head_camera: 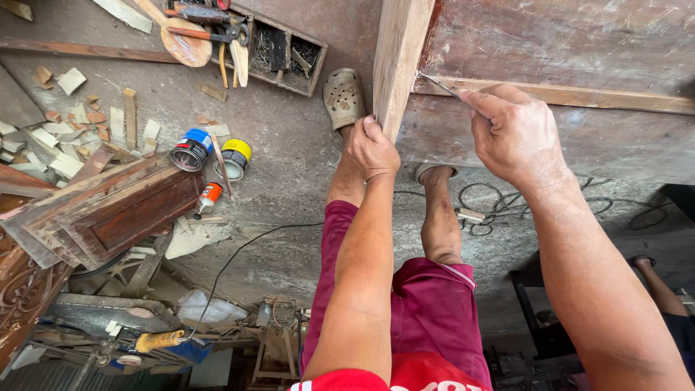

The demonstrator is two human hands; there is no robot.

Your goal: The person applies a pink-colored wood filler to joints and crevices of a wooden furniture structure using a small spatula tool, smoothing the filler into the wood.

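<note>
gripping the upright wooden post (398,58) steadies it for the left hand (372,148), while the right hand (514,134) pinches a thin metal tool (438,85) (tip at the rail (565,94) joint) against the panel (550,43).

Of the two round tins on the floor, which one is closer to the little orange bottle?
The blue tin. It lies just above the orange bottle, while the yellow tin sits farther right, beyond the thin stick lying between them.

Rough, dusty wooden post (399,58)
</note>
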